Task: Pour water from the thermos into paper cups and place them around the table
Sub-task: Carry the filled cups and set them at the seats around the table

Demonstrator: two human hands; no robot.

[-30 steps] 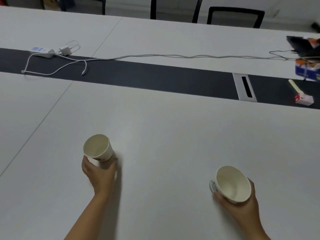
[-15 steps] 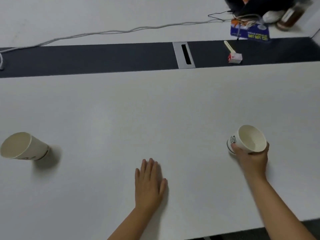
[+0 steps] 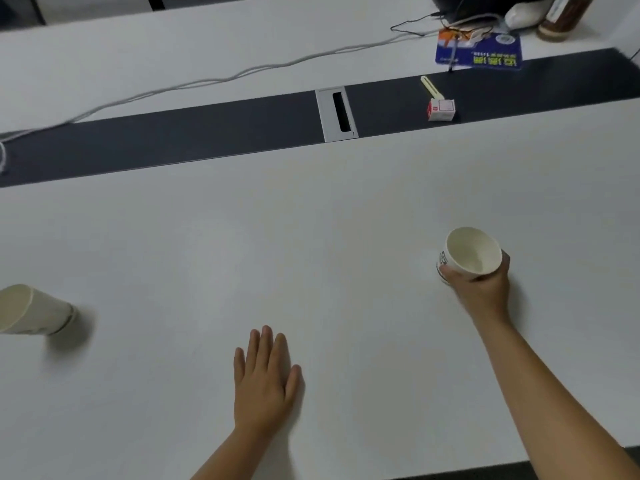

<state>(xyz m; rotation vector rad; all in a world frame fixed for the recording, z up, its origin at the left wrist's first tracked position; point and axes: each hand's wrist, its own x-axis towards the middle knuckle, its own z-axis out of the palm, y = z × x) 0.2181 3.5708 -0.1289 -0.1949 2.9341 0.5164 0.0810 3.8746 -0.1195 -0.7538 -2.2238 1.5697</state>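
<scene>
Gripping upright cup (image 3: 471, 250) (mouth up)

Paper cup (image 3: 34, 311) at 9 o'clock cropped by frame edge, blurred. Brown jar (image 3: 562, 17) at 1 o'clock cut off on top. Blue packet (image 3: 485, 51) print unreadable.

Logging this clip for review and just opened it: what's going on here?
A person is setting paper cups out on a white table. The right hand grips one cup from the near side, at or just above the tabletop. The left hand lies flat and open on the table, holding nothing. A second cup stands alone at the far left. No thermos is in view, and whether the cups hold water is hard to tell.
</scene>
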